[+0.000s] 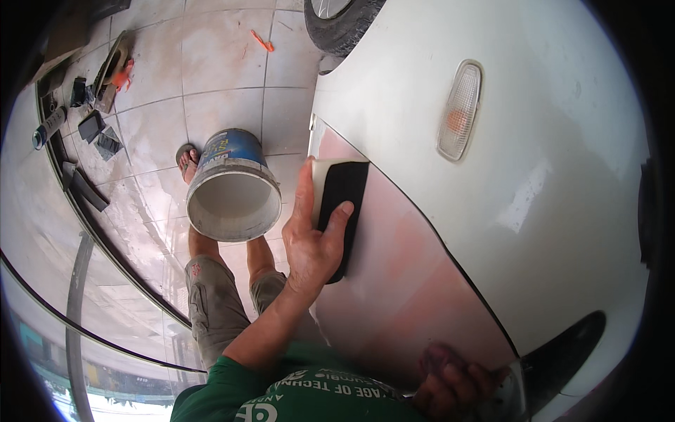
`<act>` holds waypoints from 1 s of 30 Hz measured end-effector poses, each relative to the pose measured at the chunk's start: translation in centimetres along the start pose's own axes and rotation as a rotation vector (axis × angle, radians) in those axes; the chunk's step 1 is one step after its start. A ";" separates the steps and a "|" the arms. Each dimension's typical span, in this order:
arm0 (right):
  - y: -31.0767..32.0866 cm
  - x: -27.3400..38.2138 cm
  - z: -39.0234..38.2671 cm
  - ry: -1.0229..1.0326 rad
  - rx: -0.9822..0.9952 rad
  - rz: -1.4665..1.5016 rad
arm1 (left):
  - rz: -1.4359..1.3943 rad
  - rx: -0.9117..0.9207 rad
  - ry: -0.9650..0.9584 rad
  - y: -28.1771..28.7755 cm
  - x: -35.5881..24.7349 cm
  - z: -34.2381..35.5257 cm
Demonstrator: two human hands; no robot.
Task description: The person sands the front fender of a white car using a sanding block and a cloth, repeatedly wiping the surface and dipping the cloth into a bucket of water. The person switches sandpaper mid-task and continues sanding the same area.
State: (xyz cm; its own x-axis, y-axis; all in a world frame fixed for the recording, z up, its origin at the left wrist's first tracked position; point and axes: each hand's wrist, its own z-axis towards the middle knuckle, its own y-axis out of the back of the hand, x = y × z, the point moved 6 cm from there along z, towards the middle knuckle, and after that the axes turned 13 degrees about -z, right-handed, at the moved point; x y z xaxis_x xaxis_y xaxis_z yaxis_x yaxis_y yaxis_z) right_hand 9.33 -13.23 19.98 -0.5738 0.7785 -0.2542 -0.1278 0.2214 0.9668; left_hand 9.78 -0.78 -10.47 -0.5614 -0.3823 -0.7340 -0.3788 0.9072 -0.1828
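Note:
My left hand [315,243] grips a sanding block [342,190], cream on one side and black on the other. Its thumb lies on the black side, and the other fingers are partly hidden behind the block. The block is against the front edge of a car door panel [401,260], patched in pink and pale grey. Low at the right, in shadow, my right hand [457,387] has curled fingers near the same panel. A dark reddish shape [439,357] shows at that hand, too unclear to name.
A bucket [235,204] with a blue label stands by my legs. White fender [527,176] with a side lamp [460,110] borders the panel; a tyre [342,28] is beyond. Dark sheets [91,126], a can [49,129] and an orange object [262,41] lie on the tiled floor.

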 end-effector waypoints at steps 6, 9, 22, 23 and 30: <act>0.3 -0.1 0.6 0.001 0.146 0.015 | 0.118 0.144 -0.287 -0.9 -3.6 -2.9; 0.4 0.0 0.5 0.017 0.158 0.018 | 0.161 -0.014 -0.151 0.8 2.4 1.8; 0.3 0.2 1.0 0.023 0.267 0.012 | 0.047 0.194 -0.173 -1.8 -6.0 -5.3; 0.5 0.2 1.6 0.002 0.271 0.007 | 0.058 0.188 -0.188 -1.6 -5.3 -4.9; 0.9 -0.2 -0.4 0.088 0.232 0.063 | 0.321 -0.094 0.082 2.7 7.1 6.3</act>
State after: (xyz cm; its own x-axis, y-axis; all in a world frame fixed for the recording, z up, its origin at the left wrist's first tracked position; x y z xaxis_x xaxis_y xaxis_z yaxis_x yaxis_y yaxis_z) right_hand 8.98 -13.42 20.89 -0.6446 0.7428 -0.1806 0.0935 0.3111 0.9458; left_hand 9.40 0.07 -20.31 -0.7190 -0.0963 -0.6883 -0.2371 0.9649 0.1127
